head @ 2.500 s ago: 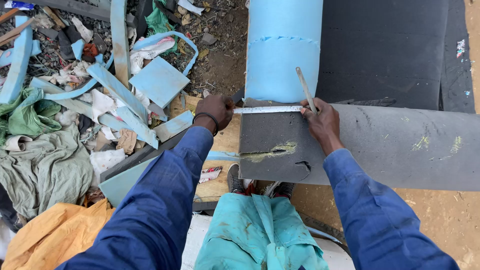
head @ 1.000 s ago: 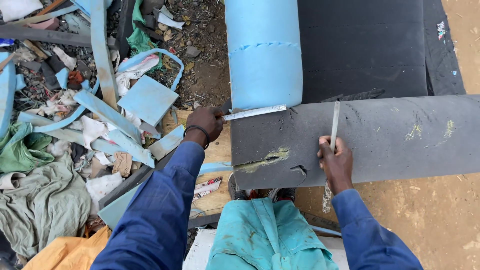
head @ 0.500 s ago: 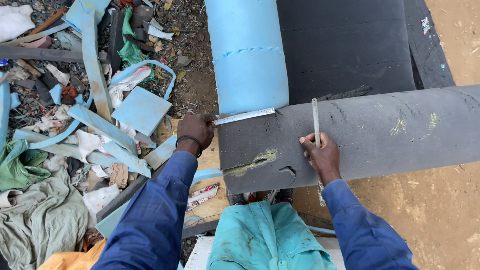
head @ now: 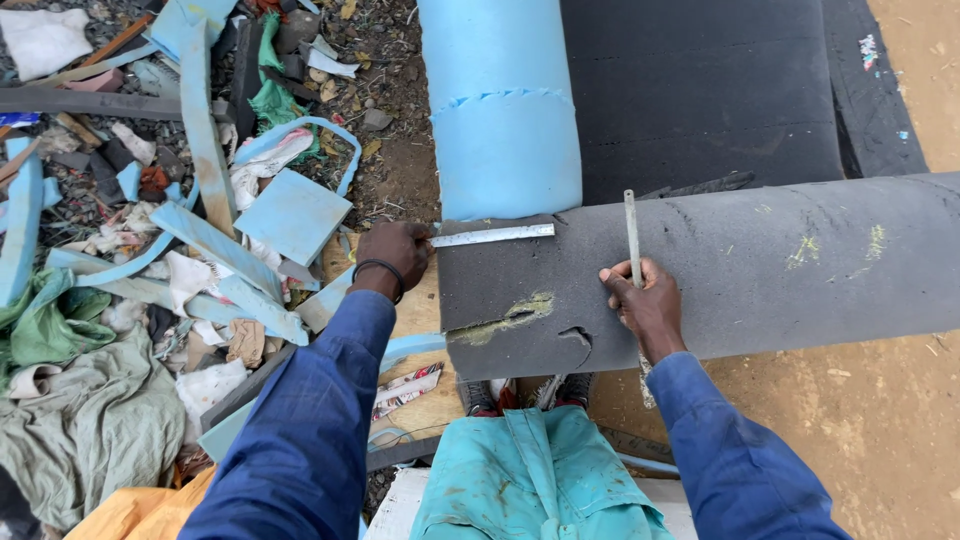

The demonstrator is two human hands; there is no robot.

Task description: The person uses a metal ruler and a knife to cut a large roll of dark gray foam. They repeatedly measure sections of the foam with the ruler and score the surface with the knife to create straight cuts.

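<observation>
Our left hand [head: 395, 257] is closed on the end of a metal ruler [head: 492, 235] lying flat on the grey foam sheet [head: 740, 270]; our right hand [head: 648, 303] grips a thin blade [head: 631, 235]; the foam looks soft and light, so we press it flat near the edge.

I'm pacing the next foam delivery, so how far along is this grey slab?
Done: little that shows; the grey foam slab looks whole, with only a torn, yellow-stained patch near its end. In hand: the left hand holds a metal ruler along the slab's end, while the right hand stands a thin blade-like strip on it. Left: probably the whole cut, since no cut line is visible.
</observation>
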